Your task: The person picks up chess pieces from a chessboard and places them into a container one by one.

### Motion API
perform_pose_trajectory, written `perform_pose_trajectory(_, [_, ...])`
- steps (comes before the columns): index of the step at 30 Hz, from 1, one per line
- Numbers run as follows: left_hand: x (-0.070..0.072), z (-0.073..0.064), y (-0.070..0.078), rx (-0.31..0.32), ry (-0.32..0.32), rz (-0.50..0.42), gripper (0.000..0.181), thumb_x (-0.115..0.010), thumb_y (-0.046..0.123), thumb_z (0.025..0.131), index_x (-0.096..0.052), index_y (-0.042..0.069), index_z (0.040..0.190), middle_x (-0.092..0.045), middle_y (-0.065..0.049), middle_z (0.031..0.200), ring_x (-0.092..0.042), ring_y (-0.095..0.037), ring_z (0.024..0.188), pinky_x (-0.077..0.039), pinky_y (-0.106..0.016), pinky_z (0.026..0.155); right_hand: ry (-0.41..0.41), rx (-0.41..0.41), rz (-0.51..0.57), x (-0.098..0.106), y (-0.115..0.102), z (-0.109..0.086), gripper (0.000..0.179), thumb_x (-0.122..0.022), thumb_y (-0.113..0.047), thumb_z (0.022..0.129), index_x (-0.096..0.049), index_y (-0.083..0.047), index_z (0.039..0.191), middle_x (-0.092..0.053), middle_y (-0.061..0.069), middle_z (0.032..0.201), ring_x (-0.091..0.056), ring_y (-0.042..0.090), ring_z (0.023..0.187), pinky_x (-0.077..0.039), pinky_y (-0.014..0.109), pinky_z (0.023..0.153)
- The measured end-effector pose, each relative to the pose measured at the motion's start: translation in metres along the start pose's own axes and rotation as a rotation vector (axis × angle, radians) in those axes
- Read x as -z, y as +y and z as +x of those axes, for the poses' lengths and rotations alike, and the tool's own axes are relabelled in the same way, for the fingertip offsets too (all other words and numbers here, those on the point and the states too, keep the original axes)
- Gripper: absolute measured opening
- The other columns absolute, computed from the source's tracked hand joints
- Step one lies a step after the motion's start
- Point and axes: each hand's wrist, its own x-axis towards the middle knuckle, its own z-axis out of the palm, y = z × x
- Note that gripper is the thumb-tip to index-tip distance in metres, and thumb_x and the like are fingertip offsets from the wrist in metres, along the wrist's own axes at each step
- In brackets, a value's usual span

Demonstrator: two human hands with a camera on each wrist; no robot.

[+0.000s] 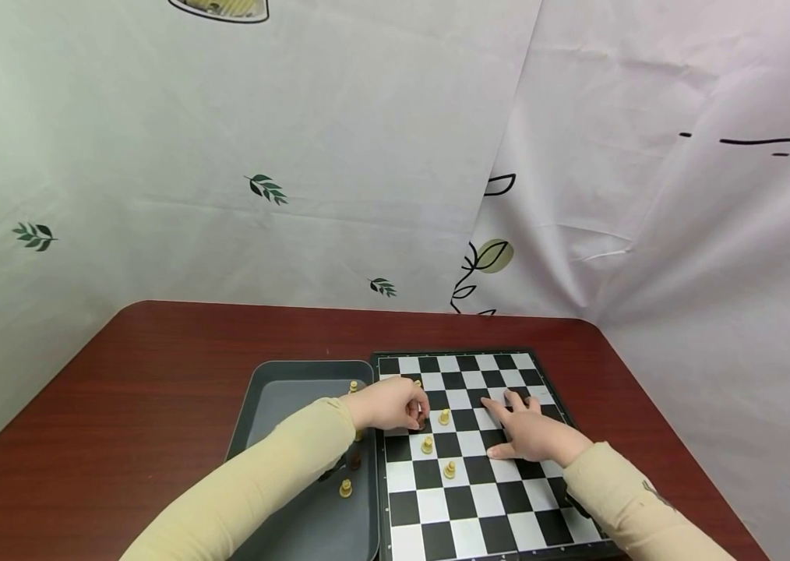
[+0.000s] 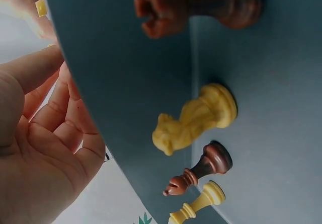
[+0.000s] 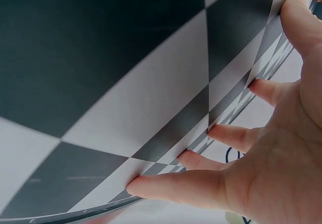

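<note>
My left hand (image 1: 391, 403) reaches over the left side of the chessboard (image 1: 488, 498), its fingertips pinching a small brown chess piece (image 1: 421, 422) that they mostly hide. Yellow pawns (image 1: 449, 470) stand on the squares close to that hand. Fingers spread, my right hand (image 1: 531, 432) rests its fingertips on the board's right half. Beneath the left forearm lies a grey tray (image 1: 311, 526). In the left wrist view it holds a brown rook (image 2: 201, 5), a yellow knight (image 2: 196, 118), a brown bishop (image 2: 201, 167) and a slim yellow piece (image 2: 200, 203).
The tray's right rim stands against the board's left edge. Both lie on a reddish-brown table (image 1: 156, 389). Behind and to the right hangs a white cloth (image 1: 339, 117) with leaf prints. Another yellow piece (image 1: 346, 488) stands in the tray near the left sleeve (image 1: 262, 483).
</note>
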Motion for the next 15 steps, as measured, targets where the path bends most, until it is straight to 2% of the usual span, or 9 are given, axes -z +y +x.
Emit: perform_pose_trajectory(15, [-0.0007, -0.0001, 0.0001, -0.004, 0.000, 0.001, 0.007, -0.070, 0.005, 0.083, -0.067, 0.009, 0.089, -0.052, 0.009, 0.064, -0.045, -0.002, 0.059, -0.040, -0.019, 0.063, -0.006, -0.006, -0.004, -0.0006, 0.0008, 0.0003, 0.081, -0.071, -0.042, 0.078, -0.036, -0.007, 0.142, -0.028, 0.032, 0.142, -0.028, 0.058, 0.124, -0.039, 0.064, 0.090])
